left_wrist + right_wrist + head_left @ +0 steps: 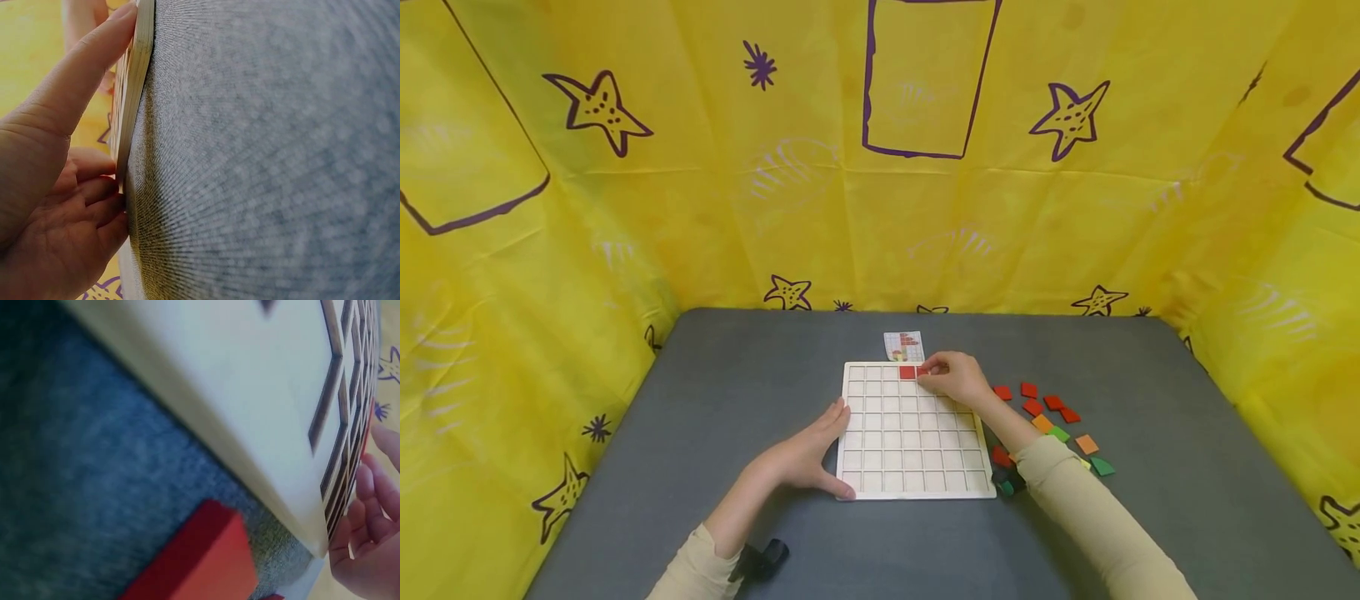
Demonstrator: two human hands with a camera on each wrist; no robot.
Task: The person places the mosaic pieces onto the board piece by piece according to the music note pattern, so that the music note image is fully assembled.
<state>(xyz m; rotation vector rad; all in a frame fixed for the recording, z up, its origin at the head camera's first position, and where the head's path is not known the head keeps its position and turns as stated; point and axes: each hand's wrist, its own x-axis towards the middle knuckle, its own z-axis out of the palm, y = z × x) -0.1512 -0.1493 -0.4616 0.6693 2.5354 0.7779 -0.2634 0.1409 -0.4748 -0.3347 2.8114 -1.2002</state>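
Observation:
A white gridded board [892, 435] lies flat on the grey table. My left hand [805, 457] rests against its left side, thumb on the near left corner and fairly straight fingers along the edge; the left wrist view shows this hand [59, 200] at the board's rim. At the far row, my right hand [957, 379] pinches a red square tile [922, 371], partly hidden by the fingertips. Just left of it, another red tile [907, 372] sits in a cell. In the right wrist view the fingers [369, 515] reach over the board's grid.
Behind the board lies a small pattern card [904, 345]. Loose red tiles [1029, 389], orange tiles [1086, 444] and green tiles [1102, 466] are scattered to the right, some under the right forearm. Yellow patterned cloth [775, 208] hangs around the table [700, 400].

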